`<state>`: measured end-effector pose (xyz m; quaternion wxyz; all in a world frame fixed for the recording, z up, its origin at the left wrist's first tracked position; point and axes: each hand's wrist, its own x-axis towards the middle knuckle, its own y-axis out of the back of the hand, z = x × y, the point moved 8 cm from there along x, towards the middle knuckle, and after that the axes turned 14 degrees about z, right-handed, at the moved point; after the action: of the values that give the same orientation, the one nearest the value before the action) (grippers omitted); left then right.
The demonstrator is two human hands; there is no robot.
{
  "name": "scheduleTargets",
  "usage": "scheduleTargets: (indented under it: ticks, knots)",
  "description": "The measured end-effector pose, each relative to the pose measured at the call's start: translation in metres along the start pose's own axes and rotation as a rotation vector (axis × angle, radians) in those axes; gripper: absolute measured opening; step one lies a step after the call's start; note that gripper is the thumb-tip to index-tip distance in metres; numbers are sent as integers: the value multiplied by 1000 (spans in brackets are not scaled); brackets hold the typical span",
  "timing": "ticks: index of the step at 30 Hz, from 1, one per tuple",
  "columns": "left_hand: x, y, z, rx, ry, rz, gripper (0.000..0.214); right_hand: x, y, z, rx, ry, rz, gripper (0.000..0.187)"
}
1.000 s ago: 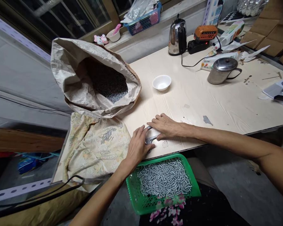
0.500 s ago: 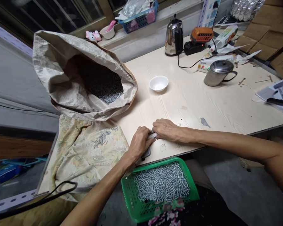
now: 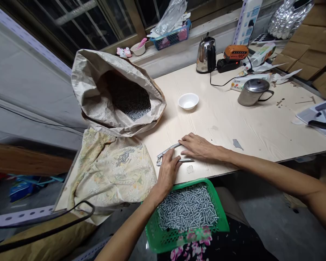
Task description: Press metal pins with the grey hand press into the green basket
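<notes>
A grey metal hand tool with two spread handles, like pliers, lies on the table near its front edge. My left hand is closed over its middle, by the lower handle, hiding part of it. Stretched and spread, the fingers of my right hand touch the end of the upper handle. Below, at the table edge, a green plastic basket holds many small silvery screw-like metal pieces.
A large open sack of similar pieces stands at the left, above a patterned cloth with several pieces on it. Further back are a white bowl, a lidded metal mug, a kettle and an orange battery on a charger.
My hands were close together on the tool; now they are further apart and its handles show spread. The view has shifted, so the sack and table sit further right.
</notes>
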<state>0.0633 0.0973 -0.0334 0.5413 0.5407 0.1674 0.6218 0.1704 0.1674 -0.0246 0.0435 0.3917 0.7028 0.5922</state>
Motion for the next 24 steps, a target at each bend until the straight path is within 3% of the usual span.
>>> scheduleTargets:
  ticks: [3, 7, 10, 13, 16, 19, 24]
  knots:
    - [-7, -6, 12, -25, -13, -31, 17, 4, -4, 10, -29, -47, 46, 18]
    - [-14, -7, 31, -80, -36, -83, 19, 11, -11, 20, -58, -68, 69, 22]
    - [-15, 21, 25, -55, 54, 40, 23, 13, -12, 22, -74, -51, 70, 23]
    - [-15, 60, -4, 76, 239, 129, 25, 12, -13, 24, -95, -53, 63, 24]
    - [-21, 73, -30, 138, 361, -55, 24, 14, -14, 25, -97, -47, 60, 24]
    - [-30, 66, -36, 99, 386, -234, 25, 19, -14, 27, -112, -44, 60, 24]
    - [-28, 52, -39, 156, 574, -233, 25, 24, -17, 28, -135, -37, 51, 24]
